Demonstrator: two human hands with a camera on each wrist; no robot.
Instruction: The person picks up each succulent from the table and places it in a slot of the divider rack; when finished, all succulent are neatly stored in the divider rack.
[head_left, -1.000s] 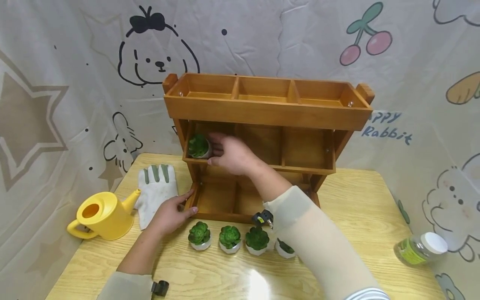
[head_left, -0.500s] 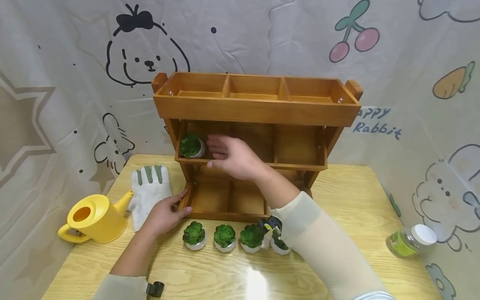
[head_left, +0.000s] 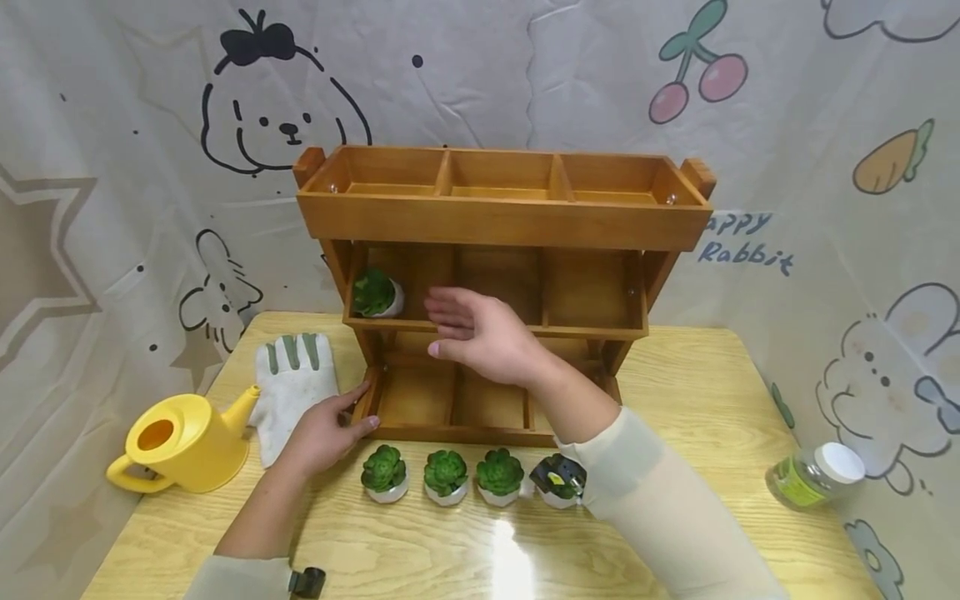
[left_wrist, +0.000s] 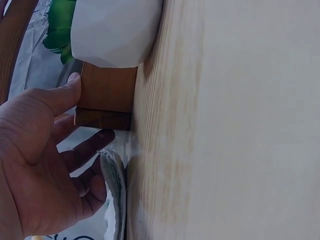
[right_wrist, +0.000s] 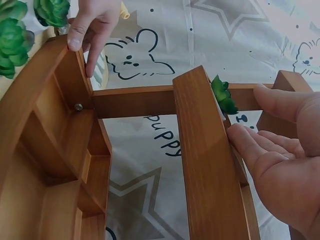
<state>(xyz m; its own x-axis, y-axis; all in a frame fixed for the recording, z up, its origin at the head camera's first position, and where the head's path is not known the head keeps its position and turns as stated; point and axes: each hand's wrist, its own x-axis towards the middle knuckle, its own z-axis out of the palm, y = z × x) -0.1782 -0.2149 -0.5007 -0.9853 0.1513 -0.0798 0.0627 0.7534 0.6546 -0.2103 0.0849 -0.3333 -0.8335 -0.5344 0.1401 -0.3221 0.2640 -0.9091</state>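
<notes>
A three-tier wooden plant stand stands on the table, each tier split into compartments. One potted succulent in a white pot sits in the middle tier's left compartment. My right hand hovers before that tier, right of the pot and apart from it, fingers extended and holding nothing. With thumb and fingers, my left hand grips the bottom tier's left front corner. In front of the stand several more potted succulents line up; the rightmost pot is partly hidden by the right wrist's camera.
A yellow watering can stands at the left, beside a white glove with green-striped fingers. A clear jar with a white lid is at the right. A printed curtain hangs behind the table.
My right hand has moved away from the potted succulent, rightward and slightly down, leaving it in the compartment. The left hand keeps its grip on the stand. The head view has shifted a little.
</notes>
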